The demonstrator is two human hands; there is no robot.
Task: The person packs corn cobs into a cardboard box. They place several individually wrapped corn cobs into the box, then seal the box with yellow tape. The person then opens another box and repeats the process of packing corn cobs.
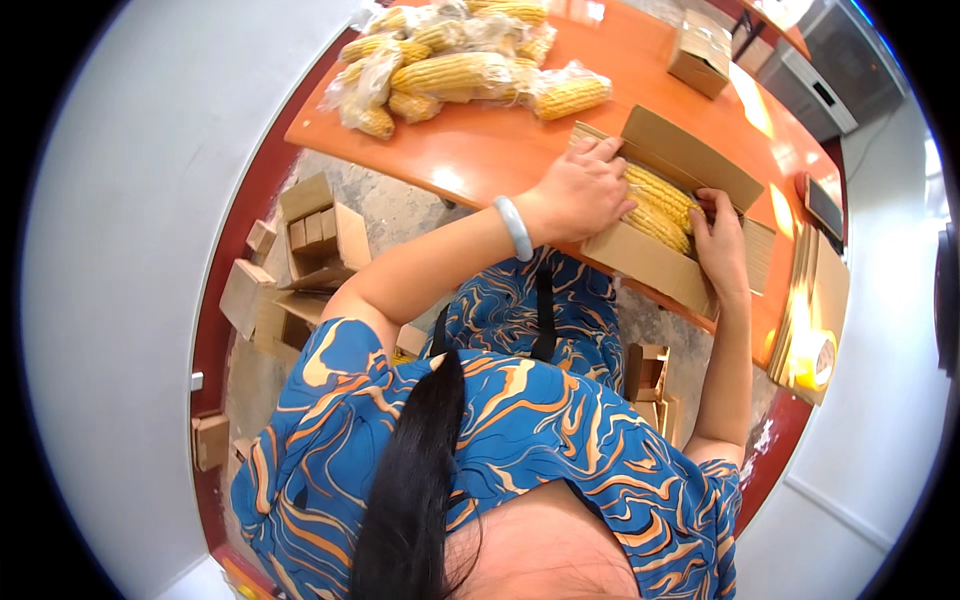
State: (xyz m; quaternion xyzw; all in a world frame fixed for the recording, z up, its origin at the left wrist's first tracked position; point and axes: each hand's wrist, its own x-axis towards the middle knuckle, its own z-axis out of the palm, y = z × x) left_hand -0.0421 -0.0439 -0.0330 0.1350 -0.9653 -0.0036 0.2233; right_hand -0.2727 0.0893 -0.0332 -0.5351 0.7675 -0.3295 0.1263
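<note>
An opened cardboard box (649, 268) lies on the orange table (480, 176) near its front edge, with its flaps spread. Inside it, ears of yellow corn (660, 199) lie side by side, some in clear plastic. My left hand (589, 184), with a pale bangle at the wrist, rests over the box's left end, fingers on the flap and against the corn. At the right end my right hand (716, 232) has its thumb and fingers at the ends of the corn; whether it grips them I cannot tell. A pile of plastic-wrapped corn ears (457, 75) lies further back on the left.
A closed carton (701, 54) stands at the back of the table. On the right are stacked flat cardboard (806, 300), a roll of yellow tape (814, 360) and a dark-screened device (823, 206). Opened cartons (349, 236) stand on the floor at left.
</note>
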